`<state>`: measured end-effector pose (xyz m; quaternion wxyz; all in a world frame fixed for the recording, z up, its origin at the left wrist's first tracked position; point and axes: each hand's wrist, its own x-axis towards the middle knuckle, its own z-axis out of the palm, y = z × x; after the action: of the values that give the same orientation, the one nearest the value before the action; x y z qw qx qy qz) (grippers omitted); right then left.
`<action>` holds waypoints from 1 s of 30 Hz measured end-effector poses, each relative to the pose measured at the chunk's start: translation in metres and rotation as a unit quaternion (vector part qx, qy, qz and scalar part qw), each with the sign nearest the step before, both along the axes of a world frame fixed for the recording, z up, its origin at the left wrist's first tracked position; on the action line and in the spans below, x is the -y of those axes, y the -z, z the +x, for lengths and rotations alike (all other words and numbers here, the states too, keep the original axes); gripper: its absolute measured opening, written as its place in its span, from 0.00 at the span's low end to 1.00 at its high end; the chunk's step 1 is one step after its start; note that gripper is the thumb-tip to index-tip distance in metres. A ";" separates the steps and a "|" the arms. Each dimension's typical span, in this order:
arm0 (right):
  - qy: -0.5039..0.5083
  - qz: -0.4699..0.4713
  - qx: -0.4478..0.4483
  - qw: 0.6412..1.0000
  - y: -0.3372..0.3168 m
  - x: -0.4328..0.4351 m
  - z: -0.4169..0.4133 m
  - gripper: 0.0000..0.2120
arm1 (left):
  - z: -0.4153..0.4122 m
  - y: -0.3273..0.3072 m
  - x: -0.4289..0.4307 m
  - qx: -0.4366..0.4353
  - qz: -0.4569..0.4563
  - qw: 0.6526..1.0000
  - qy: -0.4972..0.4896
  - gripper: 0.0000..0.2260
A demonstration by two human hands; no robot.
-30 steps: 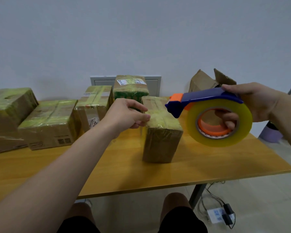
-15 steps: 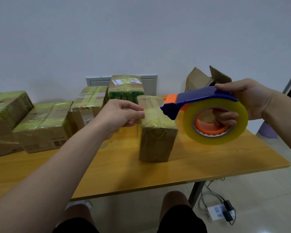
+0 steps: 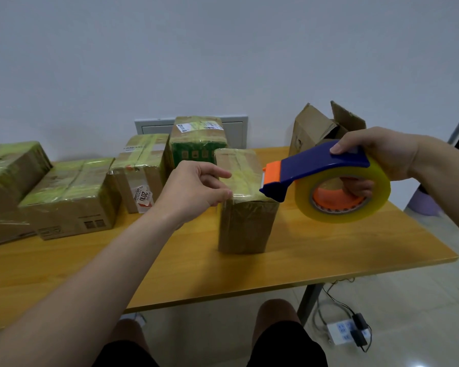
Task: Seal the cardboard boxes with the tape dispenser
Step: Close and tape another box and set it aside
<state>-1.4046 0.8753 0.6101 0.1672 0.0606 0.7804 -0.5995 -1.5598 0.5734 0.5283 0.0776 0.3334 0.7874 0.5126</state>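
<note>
The wooden table (image 3: 329, 250) spans the middle of the frame. The cardboard box (image 3: 247, 226) being sealed stands upright at frame centre, its top face covered with yellowish tape.

Left hand (image 3: 196, 186): positioned just left of the box top. The thumb extends over the near left part of the top face and the curled fingers (image 3: 224, 194) meet the upper left edge. Thumb and forefinger stand slightly apart. Whether they pinch a tape end cannot be determined.

Right hand (image 3: 376, 157): grips the tape dispenser (image 3: 316, 168) at centre right of the frame. The thumb presses on the blue handle and the fingers curl through the orange core of the tape roll (image 3: 376, 205). The dispenser's orange-and-blue nose sits at the near right top edge of the box. Actual contact cannot be confirmed.

Four taped boxes line the rear left of the table: a green-printed box (image 3: 194, 152), a labelled box (image 3: 141, 165), a wide box (image 3: 72, 200) and a large box (image 3: 8, 165) at the left edge. An open box (image 3: 310, 131) with raised flaps stands at the rear right. A power strip (image 3: 342, 332) lies on the floor, lower right.
</note>
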 end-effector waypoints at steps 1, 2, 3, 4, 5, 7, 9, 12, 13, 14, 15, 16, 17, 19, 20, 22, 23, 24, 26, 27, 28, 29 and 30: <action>-0.001 0.002 0.002 1.000 0.000 0.000 -0.001 0.28 | 0.000 0.002 0.000 -0.013 0.000 1.000 -0.003 0.15; -0.004 0.003 0.004 1.000 0.000 0.000 -0.001 0.28 | 0.001 0.003 0.000 -0.025 0.000 1.000 -0.006 0.15; -0.007 0.004 0.007 1.000 0.001 0.000 -0.001 0.27 | 0.001 0.005 0.000 -0.036 0.001 0.999 -0.009 0.15; -0.008 0.005 0.010 1.000 0.001 0.000 -0.001 0.27 | 0.002 0.006 0.001 -0.043 0.001 0.999 -0.011 0.15; -0.008 0.005 0.012 1.000 0.001 0.000 -0.002 0.27 | 0.002 0.008 0.001 -0.049 0.002 0.999 -0.012 0.15; -0.008 0.005 0.015 1.000 0.002 0.000 -0.003 0.26 | 0.001 0.009 0.002 -0.054 0.000 0.998 -0.014 0.15; -0.008 0.003 0.016 1.000 0.003 0.001 -0.004 0.25 | -0.001 0.009 0.004 -0.047 -0.004 0.999 -0.011 0.14; -0.020 0.007 0.017 1.000 0.003 0.005 -0.007 0.25 | -0.003 0.008 0.006 -0.039 -0.015 0.999 -0.007 0.12; -0.022 0.010 0.018 1.000 0.003 0.007 -0.008 0.25 | -0.003 0.007 0.007 -0.042 -0.020 0.999 -0.009 0.12; -0.023 0.015 0.019 0.999 0.003 0.008 -0.010 0.25 | -0.003 0.007 0.007 -0.047 -0.024 0.999 -0.011 0.12; -0.024 0.020 0.020 0.999 0.002 0.009 -0.011 0.25 | -0.003 0.007 0.007 -0.051 -0.030 0.998 -0.013 0.12; -0.026 0.026 0.022 0.999 0.001 0.010 -0.013 0.25 | -0.004 0.007 0.007 -0.052 -0.037 0.998 -0.019 0.13; -0.027 0.030 0.024 0.999 0.000 0.010 -0.014 0.25 | -0.005 0.007 0.008 -0.047 -0.048 0.997 -0.027 0.14; -0.033 0.038 0.030 0.998 -0.004 0.011 -0.016 0.24 | -0.009 0.004 0.010 -0.012 -0.066 0.997 -0.036 0.16; -0.036 0.041 0.032 0.998 -0.006 0.012 -0.017 0.21 | -0.012 0.002 0.011 0.018 -0.069 0.997 -0.029 0.16; -0.035 0.044 0.034 0.998 -0.008 0.012 -0.018 0.18 | -0.017 -0.001 0.013 0.077 -0.079 0.994 -0.002 0.16; -0.033 0.044 0.035 0.998 -0.009 0.012 -0.019 0.18 | -0.019 -0.002 0.013 0.104 -0.086 0.991 0.010 0.16; -0.030 0.045 0.037 0.998 -0.009 0.012 -0.019 0.18 | -0.021 -0.001 0.014 0.129 -0.089 0.987 0.019 0.17; -0.027 0.048 0.042 0.998 -0.008 0.013 -0.019 0.17 | -0.025 0.003 0.014 0.178 -0.082 0.980 0.037 0.18; -0.025 0.051 0.045 0.997 -0.006 0.013 -0.019 0.17 | -0.027 0.004 0.013 0.197 -0.077 0.976 0.046 0.18; -0.021 0.055 0.048 0.997 -0.004 0.014 -0.020 0.17 | -0.029 0.005 0.013 0.209 -0.076 0.973 0.058 0.18; -0.015 0.058 0.049 0.997 -0.001 0.014 -0.020 0.18 | -0.030 0.004 0.012 0.212 -0.078 0.972 0.069 0.17; -0.007 0.056 0.049 0.997 0.002 0.014 -0.021 0.20 | -0.031 0.002 0.011 0.206 -0.082 0.972 0.075 0.17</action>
<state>-1.4256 0.8615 0.6078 0.2059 0.0936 0.8042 -0.5497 -1.5911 0.5628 0.5259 0.3036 0.2716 0.7665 0.4965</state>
